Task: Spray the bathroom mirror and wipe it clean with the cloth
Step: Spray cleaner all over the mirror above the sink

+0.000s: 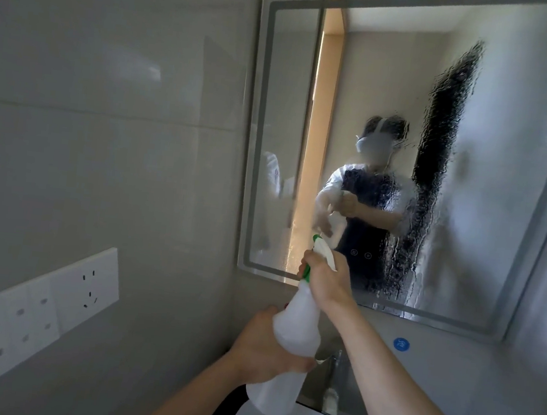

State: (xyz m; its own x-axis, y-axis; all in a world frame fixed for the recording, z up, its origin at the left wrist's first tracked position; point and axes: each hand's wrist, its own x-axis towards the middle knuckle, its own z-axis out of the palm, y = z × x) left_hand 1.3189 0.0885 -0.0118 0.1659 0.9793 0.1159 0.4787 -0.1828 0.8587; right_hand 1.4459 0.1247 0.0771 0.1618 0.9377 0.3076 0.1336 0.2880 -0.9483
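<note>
On the left wall, a bank of white wall sockets sits well apart from the action and plays no part in it.

The left hand cups the belly of the translucent spray bottle from the left and underneath, fingers curled round it with the fingertips showing at its right side. This looks like a support grip: it takes the bottle's weight and steadies its aim, so that the other hand can work the head. The left forearm rises from the lower edge of the view, angled up and to the right.

The bottle leans up toward the glass, its white and green spray head just in front of the lower edge of the mirror, left of its middle. The right hand wraps the neck just below the head; its fingers are curled round it, though the trigger finger itself is hidden behind the hand. The right forearm runs in from the lower right corner, wrist bent slightly to point the nozzle at the glass.

The mirror hangs on the wall above a faucet. Its right half is already covered in beaded, running spray, while the left part looks drier, so I judge the spraying step is under way there. No cloth is visible.
</note>
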